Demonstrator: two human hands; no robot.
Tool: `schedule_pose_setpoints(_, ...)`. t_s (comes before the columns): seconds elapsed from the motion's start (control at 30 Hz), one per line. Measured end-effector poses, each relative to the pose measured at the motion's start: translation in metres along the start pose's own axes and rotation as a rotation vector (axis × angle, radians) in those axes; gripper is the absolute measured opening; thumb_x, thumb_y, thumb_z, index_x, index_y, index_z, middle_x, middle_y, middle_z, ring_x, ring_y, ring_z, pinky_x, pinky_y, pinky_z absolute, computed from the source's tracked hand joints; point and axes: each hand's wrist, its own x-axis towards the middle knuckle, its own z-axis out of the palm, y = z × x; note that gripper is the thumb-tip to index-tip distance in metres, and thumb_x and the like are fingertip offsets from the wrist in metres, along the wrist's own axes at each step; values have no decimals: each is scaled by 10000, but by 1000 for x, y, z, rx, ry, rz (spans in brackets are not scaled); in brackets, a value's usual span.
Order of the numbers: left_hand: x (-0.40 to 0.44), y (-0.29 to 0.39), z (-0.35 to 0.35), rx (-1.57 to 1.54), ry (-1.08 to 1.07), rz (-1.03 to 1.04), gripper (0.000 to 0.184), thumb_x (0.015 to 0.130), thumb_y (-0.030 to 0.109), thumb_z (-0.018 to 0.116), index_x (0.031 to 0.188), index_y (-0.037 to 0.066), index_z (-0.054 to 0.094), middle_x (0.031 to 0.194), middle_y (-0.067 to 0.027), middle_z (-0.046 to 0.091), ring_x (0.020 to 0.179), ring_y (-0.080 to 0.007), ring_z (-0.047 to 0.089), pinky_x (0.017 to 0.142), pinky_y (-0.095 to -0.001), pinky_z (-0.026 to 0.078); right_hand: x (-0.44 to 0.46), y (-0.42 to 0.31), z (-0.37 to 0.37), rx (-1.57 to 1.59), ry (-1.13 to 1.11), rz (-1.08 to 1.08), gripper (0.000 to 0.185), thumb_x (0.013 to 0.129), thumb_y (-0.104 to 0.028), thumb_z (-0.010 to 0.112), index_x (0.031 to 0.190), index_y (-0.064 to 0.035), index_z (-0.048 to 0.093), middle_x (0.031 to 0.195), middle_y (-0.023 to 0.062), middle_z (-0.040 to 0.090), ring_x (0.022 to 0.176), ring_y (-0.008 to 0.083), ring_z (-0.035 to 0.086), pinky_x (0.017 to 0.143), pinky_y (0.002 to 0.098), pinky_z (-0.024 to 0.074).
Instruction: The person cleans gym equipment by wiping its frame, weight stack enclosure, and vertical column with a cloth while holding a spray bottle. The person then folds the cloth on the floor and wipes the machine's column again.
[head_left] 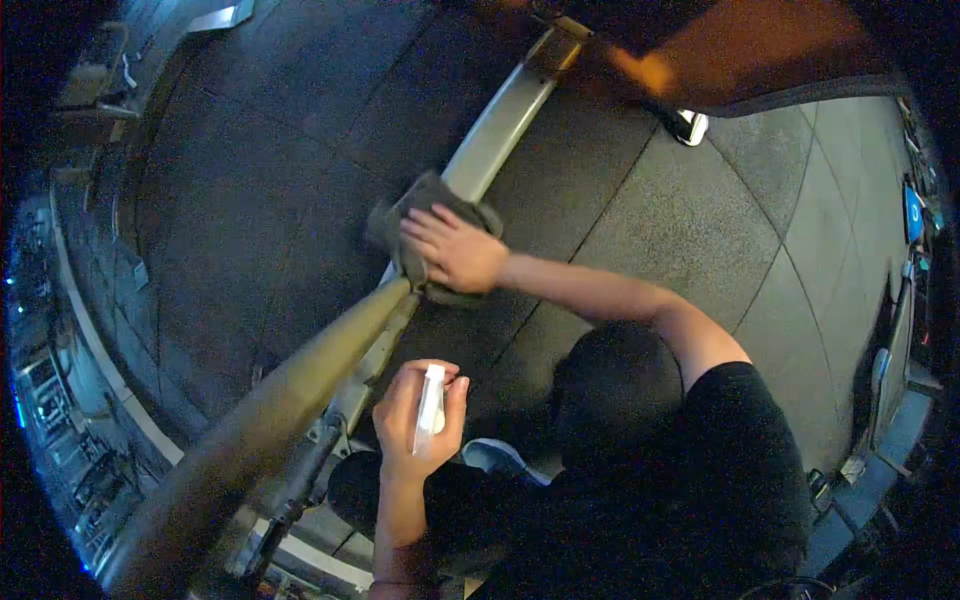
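My right hand (460, 252) lies flat on a dark grey cloth (430, 192), fingers spread and slightly blurred. The cloth is draped over a long pale metal beam (510, 115) that runs diagonally near the floor. Below and nearer to me, my left hand (405, 415) is closed around a small clear bottle with a white top (430, 410), held upright beside the beam.
A thick olive-coloured tube (300, 370) crosses the lower left in front of the beam. An orange-brown shape (760, 50) hangs at the upper right. Dark floor tiles (700, 210) lie around the beam. My shoe (495, 458) shows below.
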Motion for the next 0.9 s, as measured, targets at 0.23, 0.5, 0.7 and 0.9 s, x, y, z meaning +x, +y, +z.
schedule_pose_setpoints(0.23, 3, 2, 4, -59, 2, -83, 133, 874, 65, 777, 970, 47, 686, 901, -71, 725, 772, -210, 713, 696, -329, 551, 35, 171, -69, -271, 7, 109, 402, 970, -422, 556, 1099, -79, 721, 1123, 175, 669, 1118, 382, 619, 1113, 517, 421)
schedule_pose_setpoints(0.5, -23, -3, -5, -40, 60, -38, 139, 869, 61, 777, 977, 55, 690, 891, -78, 720, 781, -211, 723, 695, -331, 555, 17, 93, 13, -374, 103, 102, 452, 963, -357, 546, 1128, 40, 687, 1282, 306, 620, 1328, 449, 524, 1248, 563, 248)
schedule_pose_setpoints(0.7, -4, -2, 4, -7, -42, -36, 174, 858, 62, 796, 962, 18, 663, 932, -106, 715, 770, -247, 723, 675, -345, 572, 3, 85, -30, 50, -138, 96, 633, 1000, -276, 556, 1565, -40, 393, 1591, 220, 419, 1508, 365, 356, 1275, 493, 228)
schedule_pose_setpoints(0.9, -10, -5, 8, -2, -20, -76, 174, 861, 63, 792, 960, 15, 657, 934, -109, 716, 780, -270, 726, 670, -355, 575, 13, 191, -61, -396, 13, 389, 586, 985, -306, 542, 1488, -13, 479, 1544, 243, 470, 1474, 412, 382, 1252, 522, 259)
